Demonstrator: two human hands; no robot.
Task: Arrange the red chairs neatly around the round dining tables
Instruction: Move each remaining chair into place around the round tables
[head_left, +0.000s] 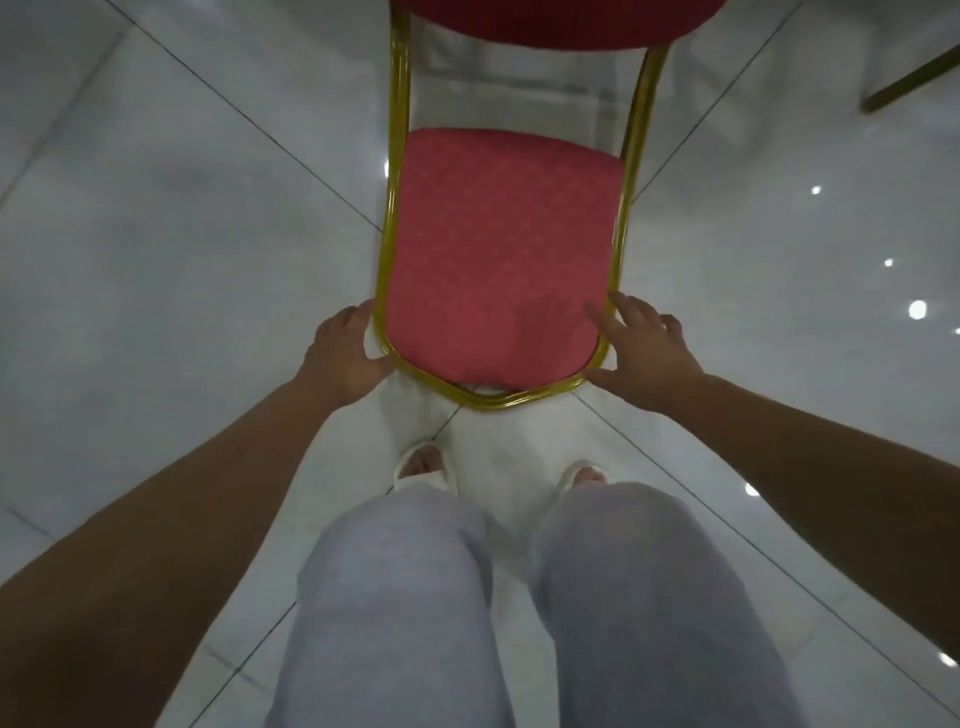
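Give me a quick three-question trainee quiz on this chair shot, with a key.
1. True or false: the left hand and the right hand are both at the red backrest pad.
2. The frame around it is: A silver, B gold, C black.
3. Which hand's fingers lie on the pad?
Key: 1 true; 2 B; 3 right.

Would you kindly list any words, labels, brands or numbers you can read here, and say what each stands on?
None: no readable text shows anywhere in this view.
The red chair's backrest carries only a faint woven pattern, no lettering.
The gold frame, the floor tiles, the grey trousers and the white slippers show no label or mark.
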